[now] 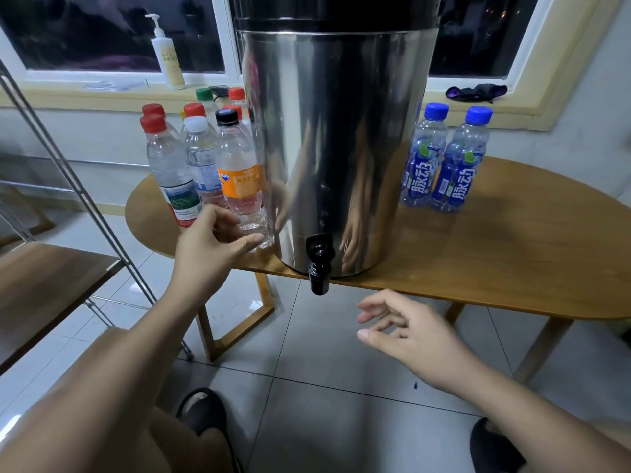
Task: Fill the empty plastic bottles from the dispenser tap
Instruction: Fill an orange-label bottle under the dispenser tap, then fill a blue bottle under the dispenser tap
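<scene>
Loose, empty right hand (409, 336) below the black plastic tap (319, 264), left hand (211, 244) spread at the base of a clear orange-labelled black-capped plastic bottle (239, 172), thumb touching it, beside the steel dispenser (341, 131) on a wooden table (495, 261)

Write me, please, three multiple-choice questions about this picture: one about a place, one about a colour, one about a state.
1. Where do the two blue-capped bottles stand?
A. on the window sill
B. on the wooden table, right of the steel dispenser
C. on the floor

2. Which colour is the cap of the orange-label Fanta bottle?
A. red
B. green
C. black

3. How is the right hand?
A. gripping a bottle
B. open, holding nothing
C. curled in a fist

Answers: 1 B, they stand on the tabletop beside the dispenser; 2 C, its cap is plainly black; 3 B, its fingers are spread and empty.
</scene>
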The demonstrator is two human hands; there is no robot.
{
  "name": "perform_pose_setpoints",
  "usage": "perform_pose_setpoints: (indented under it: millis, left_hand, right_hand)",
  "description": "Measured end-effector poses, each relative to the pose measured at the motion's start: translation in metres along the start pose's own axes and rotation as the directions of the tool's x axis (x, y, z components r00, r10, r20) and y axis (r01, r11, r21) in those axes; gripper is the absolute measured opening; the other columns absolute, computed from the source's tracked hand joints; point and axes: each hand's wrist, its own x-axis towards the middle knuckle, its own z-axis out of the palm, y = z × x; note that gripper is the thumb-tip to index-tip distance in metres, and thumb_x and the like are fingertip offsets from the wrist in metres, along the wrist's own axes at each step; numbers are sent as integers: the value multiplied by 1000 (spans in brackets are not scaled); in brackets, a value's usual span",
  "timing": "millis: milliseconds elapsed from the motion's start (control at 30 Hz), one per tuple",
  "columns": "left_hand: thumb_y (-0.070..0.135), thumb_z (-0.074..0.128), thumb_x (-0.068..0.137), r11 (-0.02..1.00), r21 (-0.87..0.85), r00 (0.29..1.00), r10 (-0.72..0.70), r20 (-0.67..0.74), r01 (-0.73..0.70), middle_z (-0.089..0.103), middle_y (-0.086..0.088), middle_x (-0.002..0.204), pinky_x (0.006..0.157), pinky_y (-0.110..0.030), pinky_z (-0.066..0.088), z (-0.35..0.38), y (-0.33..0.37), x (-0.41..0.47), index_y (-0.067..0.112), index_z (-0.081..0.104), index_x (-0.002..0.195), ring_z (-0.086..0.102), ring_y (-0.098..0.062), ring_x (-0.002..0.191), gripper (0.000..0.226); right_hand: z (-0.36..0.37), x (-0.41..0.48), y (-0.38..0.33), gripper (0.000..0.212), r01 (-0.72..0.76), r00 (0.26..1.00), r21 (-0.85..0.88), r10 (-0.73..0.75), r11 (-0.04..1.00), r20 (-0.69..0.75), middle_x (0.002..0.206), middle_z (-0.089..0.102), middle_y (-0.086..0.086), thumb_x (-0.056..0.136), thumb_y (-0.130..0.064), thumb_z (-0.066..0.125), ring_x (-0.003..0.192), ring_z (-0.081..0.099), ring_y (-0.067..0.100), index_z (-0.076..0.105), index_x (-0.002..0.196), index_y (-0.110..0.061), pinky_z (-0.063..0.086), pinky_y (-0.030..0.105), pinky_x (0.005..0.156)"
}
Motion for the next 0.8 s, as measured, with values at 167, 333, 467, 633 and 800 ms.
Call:
perform_pose_setpoints:
  millis: [167,333,467,633,800]
  left_hand:
    - [36,95,82,1000,17,982,-9,191,6,78,9,90,78,-32,61,7,2,-26,27,68,98,73,-9,84,33]
    - [33,92,85,999,41,932,17,361,-35,77,3,87,72,-34,58,13,3,-45,23,70,94,73,-14,82,26]
    - [36,92,86,994,82,898,31,439,-74,77,6,85,74,-28,56,22,2,-54,22,70,93,72,-12,82,27]
    - [38,93,85,991,97,854,27,519,-90,77,9,86,71,-27,56,35,-1,-63,25,72,91,73,-12,83,25]
    - [36,92,85,989,98,821,32,570,-106,76,11,86,70,-25,55,49,0,-70,29,72,92,73,-13,84,23]
  right_hand:
    - [-30,18,-3,26,44,975,57,-30,997,-219,104,79,-4,94,-17,84,89,78,24,75,110,-36,65,53,83]
    - [-78,49,-5,18,24,906,113,26,993,-422,98,79,3,97,-12,81,92,81,25,73,110,-21,66,42,74]
    - [-119,87,10,30,-93,836,55,108,994,-537,112,76,-1,93,-23,86,99,77,20,70,119,-21,67,41,80]
    - [-167,137,31,80,-242,699,18,187,970,-690,131,65,1,79,-37,96,112,65,20,52,144,-19,54,39,92]
    - [-196,174,37,119,-264,704,37,219,964,-676,152,53,5,67,-40,103,131,58,24,32,161,-20,54,46,106]
